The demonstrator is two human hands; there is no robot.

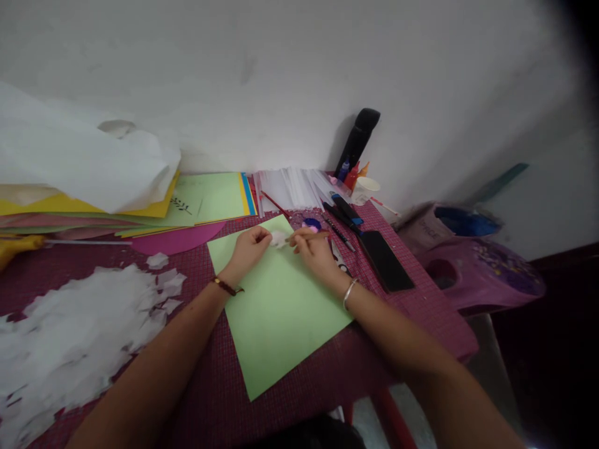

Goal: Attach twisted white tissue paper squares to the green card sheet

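Observation:
A light green sheet of paper (285, 318) lies at a slant on the purple table, under both my hands. Near its far edge, my left hand (248, 252) pinches the side of a small white paper piece (279, 238). My right hand (318, 254) is closed round a slim brown stick (316, 236) that looks like a paintbrush, its tip at the white piece; the fingers partly hide it. Just beyond the right fingers sits a clear palette with blue paint (311, 222) and some pink.
Left of the sheet spreads a heap of torn white paper (84, 330). Coloured sheets (215, 196) and crumpled white paper (84, 149) lie along the wall. To the right are scissors (339, 259), a black phone (386, 260), paint bottles (350, 176) and a white cup (367, 185).

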